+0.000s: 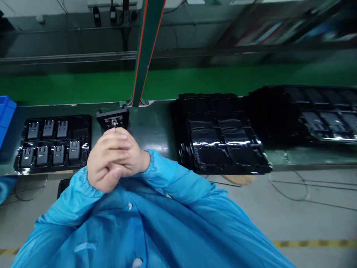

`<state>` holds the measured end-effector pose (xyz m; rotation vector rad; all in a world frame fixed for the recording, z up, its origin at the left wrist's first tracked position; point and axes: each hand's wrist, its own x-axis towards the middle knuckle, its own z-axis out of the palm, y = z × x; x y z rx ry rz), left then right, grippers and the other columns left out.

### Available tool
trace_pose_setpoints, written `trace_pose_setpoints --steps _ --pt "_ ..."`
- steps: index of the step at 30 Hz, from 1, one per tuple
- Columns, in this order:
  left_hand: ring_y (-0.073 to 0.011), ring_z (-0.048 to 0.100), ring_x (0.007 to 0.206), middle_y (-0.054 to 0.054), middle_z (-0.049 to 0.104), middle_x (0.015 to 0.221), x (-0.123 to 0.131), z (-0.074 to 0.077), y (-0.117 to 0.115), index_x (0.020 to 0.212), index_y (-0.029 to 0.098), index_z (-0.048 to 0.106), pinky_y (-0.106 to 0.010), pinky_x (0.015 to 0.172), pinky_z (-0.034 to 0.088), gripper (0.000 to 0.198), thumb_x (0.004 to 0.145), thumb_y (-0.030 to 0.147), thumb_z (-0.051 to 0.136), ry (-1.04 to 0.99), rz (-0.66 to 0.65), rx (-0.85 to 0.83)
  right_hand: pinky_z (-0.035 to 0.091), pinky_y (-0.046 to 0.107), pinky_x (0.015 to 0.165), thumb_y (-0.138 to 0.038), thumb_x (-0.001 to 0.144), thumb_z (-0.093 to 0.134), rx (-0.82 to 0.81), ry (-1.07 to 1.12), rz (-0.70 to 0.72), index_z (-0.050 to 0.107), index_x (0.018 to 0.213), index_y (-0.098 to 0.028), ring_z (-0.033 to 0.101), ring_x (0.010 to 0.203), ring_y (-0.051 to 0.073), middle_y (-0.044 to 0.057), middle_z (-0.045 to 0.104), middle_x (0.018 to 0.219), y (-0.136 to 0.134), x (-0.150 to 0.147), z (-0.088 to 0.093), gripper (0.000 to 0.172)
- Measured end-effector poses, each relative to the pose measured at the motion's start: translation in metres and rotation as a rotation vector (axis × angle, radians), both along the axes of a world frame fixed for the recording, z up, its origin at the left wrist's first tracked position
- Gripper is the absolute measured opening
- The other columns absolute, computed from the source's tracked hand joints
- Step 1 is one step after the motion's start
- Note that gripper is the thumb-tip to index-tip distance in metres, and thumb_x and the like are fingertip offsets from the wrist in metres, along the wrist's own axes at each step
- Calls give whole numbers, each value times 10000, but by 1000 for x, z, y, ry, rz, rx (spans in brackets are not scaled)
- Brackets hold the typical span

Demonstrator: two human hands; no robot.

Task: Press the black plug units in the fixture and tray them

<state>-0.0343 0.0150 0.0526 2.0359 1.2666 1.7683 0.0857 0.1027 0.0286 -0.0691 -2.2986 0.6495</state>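
Both my hands are clasped together in front of my chest, above the edge of the bench. My left hand (102, 169) and my right hand (125, 150) have their fingers closed round each other; whether anything lies inside them is hidden. Just beyond the knuckles a black fixture (113, 119) with a small metal part stands on the bench. A black tray (52, 143) with several grey chargers lies to the left. My sleeves are blue.
A stack of empty glossy black trays (223, 137) lies to the right, with more trays (320, 111) further right. A blue bin (5, 111) sits at the far left. A green post (146, 48) rises behind the fixture. Beyond runs a green conveyor belt (69, 87). Cables lie on the floor.
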Motion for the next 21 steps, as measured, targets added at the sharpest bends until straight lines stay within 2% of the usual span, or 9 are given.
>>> trace_pose_setpoints --steps 2,4,7,9,10,12,14,18,21 --pt "-323 700 1233 -101 721 1239 -2 -10 -9 1168 302 716 -558 1121 556 449 959 676 581 -165 125 23 554 493 1010 -444 1082 513 6 123 57 699 880 -256 671 956 229 38 676 891 5 2 17 333" --pt "-314 708 1195 -108 701 1244 -7 -28 -20 1207 283 686 -498 1048 593 488 945 684 593 -321 288 -97 577 449 982 -421 1130 420 -92 197 -5 693 988 -235 670 950 209 50 686 954 15 -1 35 360" --pt "-258 730 1015 -90 739 1087 -17 -58 -34 1131 229 694 -396 936 600 350 958 529 644 -297 403 -558 560 474 1102 -474 1158 375 -241 191 -188 617 1354 -206 666 1167 226 94 685 1269 40 -11 55 411" --pt "-248 728 952 -89 763 1041 -21 -77 -38 1089 206 716 -379 905 587 284 927 439 689 -161 374 -858 528 522 1162 -540 1154 385 -271 140 -257 517 1503 -203 649 1256 249 105 652 1381 59 -19 57 502" --pt "-255 726 949 -95 770 1042 -22 -85 -39 1083 200 727 -385 907 582 279 903 413 712 -81 362 -938 518 537 1172 -570 1148 393 -275 112 -283 493 1528 -202 648 1266 256 105 654 1382 67 -22 54 538" --pt "-275 724 981 -110 779 1072 -20 -97 -38 1101 195 738 -407 937 570 300 864 378 746 54 364 -984 503 551 1183 -603 1136 415 -274 92 -350 507 1512 -205 646 1267 267 103 677 1340 77 -23 40 555" --pt "-279 724 1017 -117 785 1103 -17 -107 -34 1134 195 732 -412 967 560 318 858 354 747 67 390 -960 488 536 1190 -582 1128 450 -268 156 -453 569 1428 -216 637 1271 275 108 690 1305 74 -17 19 488" --pt "-231 727 909 -98 797 1062 -17 -120 -23 1184 188 697 -360 878 561 381 849 358 760 -129 392 -993 529 464 1073 -399 1102 511 -341 387 -700 651 1134 -226 647 1146 262 104 692 1145 40 11 -37 224" --pt "-200 701 778 -57 788 940 -23 -124 -16 1180 183 664 -321 745 526 412 871 443 744 -216 349 -1046 547 411 937 -288 1041 548 -455 319 -705 638 975 -226 649 1000 236 69 673 991 6 36 -78 128"
